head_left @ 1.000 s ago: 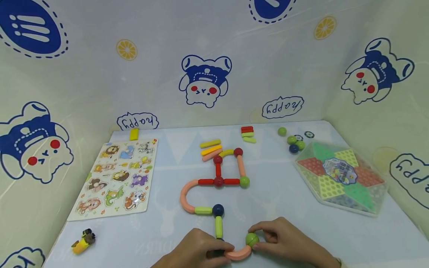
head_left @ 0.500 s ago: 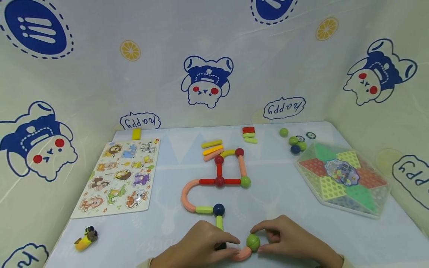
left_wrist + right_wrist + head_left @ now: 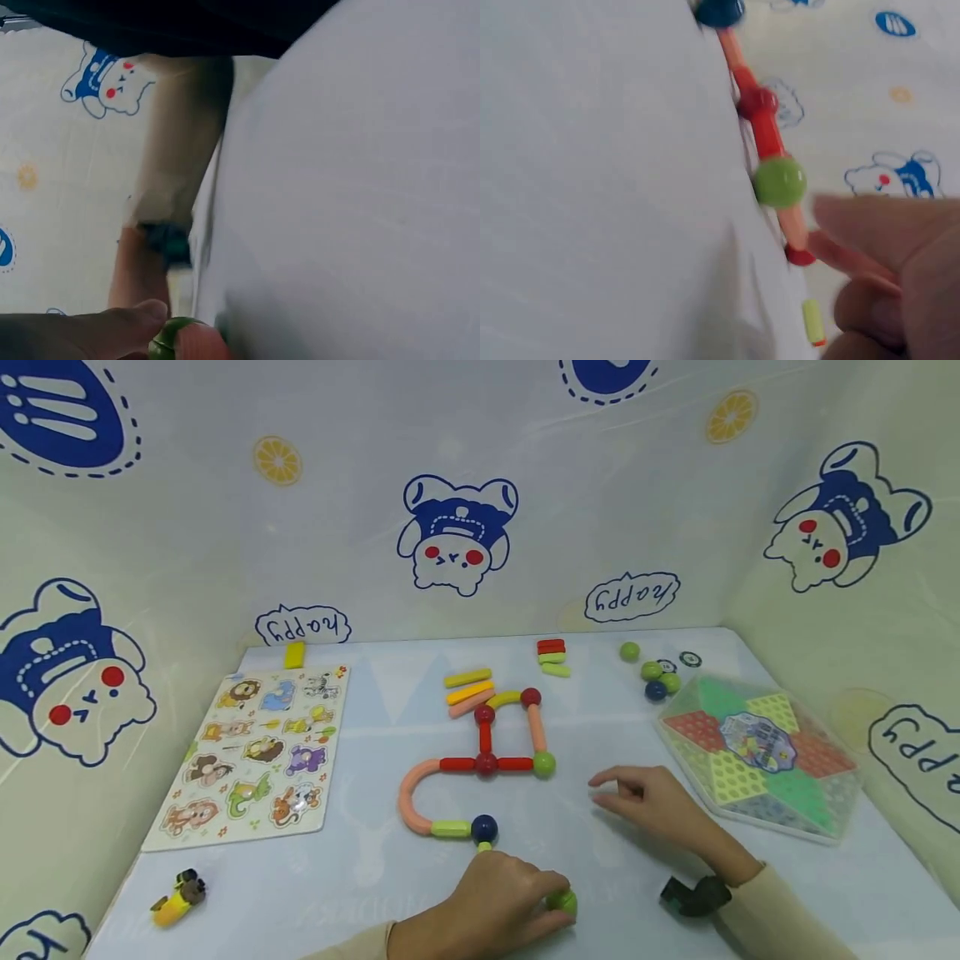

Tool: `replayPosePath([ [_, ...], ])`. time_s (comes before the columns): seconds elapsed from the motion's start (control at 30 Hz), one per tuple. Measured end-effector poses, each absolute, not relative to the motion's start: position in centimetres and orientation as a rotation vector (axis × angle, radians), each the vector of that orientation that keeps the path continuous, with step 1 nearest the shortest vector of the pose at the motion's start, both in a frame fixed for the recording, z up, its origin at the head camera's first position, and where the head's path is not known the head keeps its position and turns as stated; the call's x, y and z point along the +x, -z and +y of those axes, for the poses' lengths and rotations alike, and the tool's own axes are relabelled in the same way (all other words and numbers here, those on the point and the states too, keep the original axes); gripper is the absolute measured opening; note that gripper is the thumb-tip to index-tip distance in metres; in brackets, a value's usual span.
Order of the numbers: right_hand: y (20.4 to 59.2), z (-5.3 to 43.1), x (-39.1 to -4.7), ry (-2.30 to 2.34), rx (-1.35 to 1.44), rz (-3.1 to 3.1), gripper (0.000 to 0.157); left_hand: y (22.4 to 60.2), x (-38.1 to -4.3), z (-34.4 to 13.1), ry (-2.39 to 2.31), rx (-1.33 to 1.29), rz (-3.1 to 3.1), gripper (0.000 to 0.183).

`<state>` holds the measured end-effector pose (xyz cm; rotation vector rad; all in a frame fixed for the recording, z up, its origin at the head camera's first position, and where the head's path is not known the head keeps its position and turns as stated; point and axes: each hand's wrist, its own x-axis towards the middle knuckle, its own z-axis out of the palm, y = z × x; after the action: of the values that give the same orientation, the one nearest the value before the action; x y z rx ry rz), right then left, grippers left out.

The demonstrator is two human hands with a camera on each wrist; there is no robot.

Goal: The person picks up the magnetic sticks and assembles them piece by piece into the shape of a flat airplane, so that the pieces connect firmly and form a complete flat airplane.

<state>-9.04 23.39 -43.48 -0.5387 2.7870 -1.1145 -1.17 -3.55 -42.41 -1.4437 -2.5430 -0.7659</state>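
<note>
At the table's near edge my left hand pinches a green ball between thumb and fingers. The left wrist view has that green ball beside the end of a pink curved stick; the head view hides the stick. My right hand is off the table's middle right, fingers loosely bent, holding nothing. Left of it lies a joined figure of sticks and balls, with a green ball, red balls, a pink curve and a dark blue ball. My left hand covers its lower part.
Loose sticks lie behind the figure, and short red and green ones farther back. Several balls sit near a clear box on the right. An animal puzzle board and a yellow toy are on the left.
My right hand has let go of the green ball and moved up and right. My left hand has shifted right from the pink curved stick to the green ball.
</note>
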Motion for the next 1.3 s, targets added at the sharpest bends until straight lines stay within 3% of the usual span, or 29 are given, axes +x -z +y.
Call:
replayPosePath([
  [0.33, 43.9, 21.3, -20.0, 1.198, -0.144, 3.056, 0.038, 42.7, -1.0, -3.9, 0.847, -1.394, -2.673, 0.026],
  [0.63, 45.5, 19.8, -24.8, 1.290, -0.063, 3.137, 0.027, 43.7, -1.1, -3.9, 0.917, -1.363, -2.651, 0.024],
  [0.83, 44.3, 18.0, -26.0, 1.205, -0.212, 3.086, 0.028, 44.0, -1.2, -4.2, 1.005, -1.367, -2.628, 0.024],
  [1.13, 38.8, 10.9, -26.6, 0.601, -0.785, 2.831, 0.017, 44.2, -1.3, -4.4, 0.994, -1.379, -2.626, 0.025],
  [1.3, 38.2, 8.0, -26.9, 0.415, -0.861, 2.761, 0.018, 44.3, -1.1, -4.3, 0.972, -1.396, -2.586, 0.024],
])
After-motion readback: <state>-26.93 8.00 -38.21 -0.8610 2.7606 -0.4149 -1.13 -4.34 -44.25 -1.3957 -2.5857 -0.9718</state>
